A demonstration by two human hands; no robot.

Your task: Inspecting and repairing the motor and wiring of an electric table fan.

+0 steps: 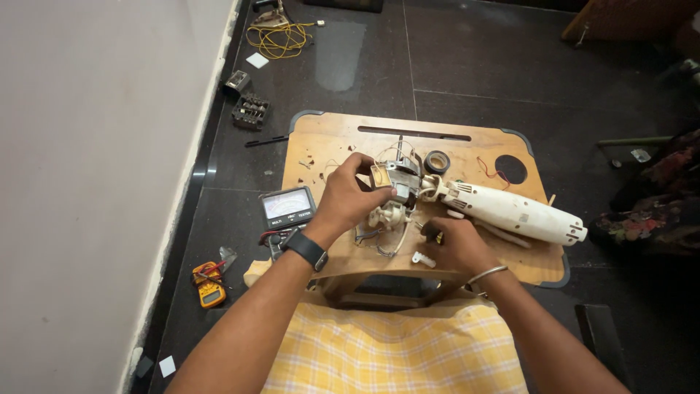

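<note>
A small electric motor (399, 181) with loose wires lies on a low wooden table (328, 142). My left hand (351, 195), with a black watch on the wrist, grips the motor's left side. A long white plastic housing (521, 213) joins the motor and stretches to the right. My right hand (453, 246), with a metal bangle, is closed on a small dark tool (433, 234) just below the motor. A roll of black tape (437, 162) lies behind the motor. A small white part (422, 258) rests near my right hand.
On the dark tiled floor to the left are an analogue meter (289, 207), a yellow multimeter (210, 290), a bit holder (251, 111) and a coil of yellow wire (278, 39). A white wall runs along the left. Patterned cloth (660, 197) lies at the right.
</note>
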